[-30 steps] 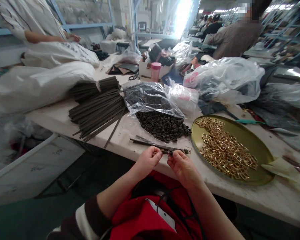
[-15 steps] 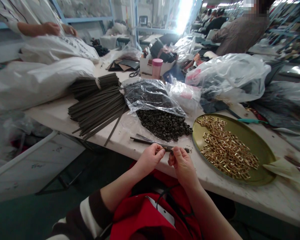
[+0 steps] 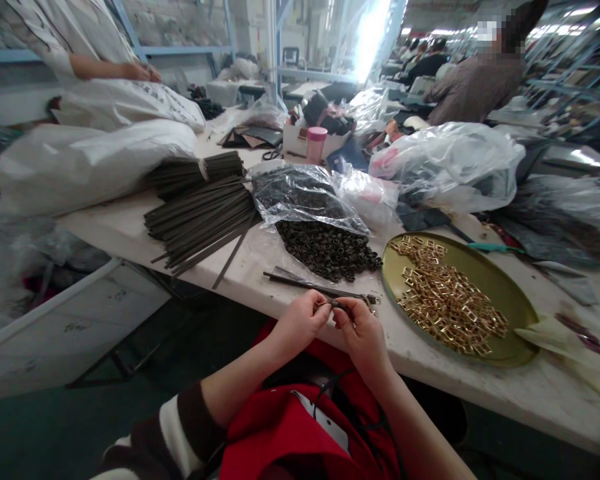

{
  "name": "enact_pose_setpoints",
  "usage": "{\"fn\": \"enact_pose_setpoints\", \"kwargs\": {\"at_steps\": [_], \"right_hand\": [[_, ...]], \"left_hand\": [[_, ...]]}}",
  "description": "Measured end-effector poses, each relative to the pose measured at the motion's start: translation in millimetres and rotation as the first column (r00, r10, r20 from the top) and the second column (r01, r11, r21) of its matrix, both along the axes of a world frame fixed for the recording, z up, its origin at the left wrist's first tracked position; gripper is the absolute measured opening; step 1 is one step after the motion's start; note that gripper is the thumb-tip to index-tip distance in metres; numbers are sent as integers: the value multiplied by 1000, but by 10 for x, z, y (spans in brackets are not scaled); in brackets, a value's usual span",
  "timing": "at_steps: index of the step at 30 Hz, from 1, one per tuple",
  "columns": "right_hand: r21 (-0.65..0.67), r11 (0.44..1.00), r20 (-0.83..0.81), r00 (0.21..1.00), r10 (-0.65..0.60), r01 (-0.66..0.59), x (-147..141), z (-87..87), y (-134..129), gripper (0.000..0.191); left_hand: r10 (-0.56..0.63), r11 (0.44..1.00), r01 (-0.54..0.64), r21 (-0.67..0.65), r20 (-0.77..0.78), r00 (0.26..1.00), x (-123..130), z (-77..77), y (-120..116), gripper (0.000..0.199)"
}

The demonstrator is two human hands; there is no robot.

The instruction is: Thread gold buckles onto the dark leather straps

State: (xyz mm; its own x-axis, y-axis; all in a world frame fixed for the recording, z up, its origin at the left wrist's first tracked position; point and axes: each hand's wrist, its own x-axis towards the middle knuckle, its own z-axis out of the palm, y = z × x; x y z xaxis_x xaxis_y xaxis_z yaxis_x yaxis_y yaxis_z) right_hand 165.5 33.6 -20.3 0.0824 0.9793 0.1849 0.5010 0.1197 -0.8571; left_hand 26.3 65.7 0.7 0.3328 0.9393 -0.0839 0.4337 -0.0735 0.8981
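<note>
My left hand [image 3: 306, 320] and my right hand [image 3: 359, 327] meet at the table's front edge, fingertips pinched close together. Between them runs a thin dark strap [image 3: 334, 304], mostly covered by the fingers; both hands are closed on it. Just behind lie a few dark straps [image 3: 290, 280], with a metal buckle [image 3: 373, 299] at their right end. Beyond these is a heap of small black loops [image 3: 325, 250], partly under clear plastic. To the right, a round olive-green tray [image 3: 517, 303] bears many gold buckles [image 3: 445, 297].
Bundles of dark strips [image 3: 200, 217] lie at left beside a large white sack [image 3: 95, 163]. A pink-lidded jar [image 3: 316, 145], a white box [image 3: 295, 141] and clear plastic bags [image 3: 450, 163] stand farther back. One person [image 3: 105, 67] works at far left, another [image 3: 473, 87] at back right.
My right hand has turned, its fingers now curled over the strap beside the left fingertips. The view has shifted slightly. The person at left has moved their hands.
</note>
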Motion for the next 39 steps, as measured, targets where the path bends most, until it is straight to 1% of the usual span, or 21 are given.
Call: {"fn": "enact_pose_setpoints", "kwargs": {"at_steps": [2, 5, 9, 13, 15, 19, 22, 26, 30, 33, 36, 39], "right_hand": [[47, 999, 61, 998, -30, 27, 12, 32, -7, 15], [161, 985, 106, 992, -73, 56, 15, 73, -23, 11], [316, 948, 156, 987, -26, -25, -13, 77, -73, 2], [393, 917, 198, 980, -6, -74, -47, 51, -129, 7], [400, 911, 212, 977, 11, -97, -51, 50, -151, 10], [350, 926, 173, 981, 86, -143, -36, 83, -169, 16], [340, 933, 148, 986, 72, -119, -32, 88, -147, 15], [353, 933, 161, 987, 20, -76, -32, 22, -108, 9], [329, 942, 107, 994, 29, -63, 1, -48, -111, 10], [326, 942, 134, 990, 44, -86, 31, -56, -125, 11], [340, 930, 198, 977, 78, -143, 41, -48, -136, 15], [344, 920, 225, 968, 116, -190, 40, -72, -164, 19]], "left_hand": [[17, 1000, -16, -5, 25, 1000, 4, 18, -23, 17], [22, 1000, -20, -23, 70, 997, 4, 51, -55, 15], [18, 999, -15, -33, 108, 994, -9, 121, -129, 17], [14, 1000, -13, -7, 113, 993, -9, 173, -215, 19], [12, 1000, -12, -4, 107, 994, -1, 184, -244, 20], [-4, 1000, 8, -27, 133, 991, 4, 201, -269, 24], [-30, 998, 38, -48, 167, 986, -2, 196, -268, 28], [-55, 997, 62, -42, 150, 987, -14, 126, -243, 34], [-133, 990, 137, -27, 114, 985, -42, 42, -205, 36], [-182, 982, 185, -42, 75, 980, -56, 1, -177, 39], [-160, 984, 161, -74, 23, 987, -45, -25, -148, 42], [-113, 989, 114, -90, 18, 993, -25, -20, -118, 43]]}}
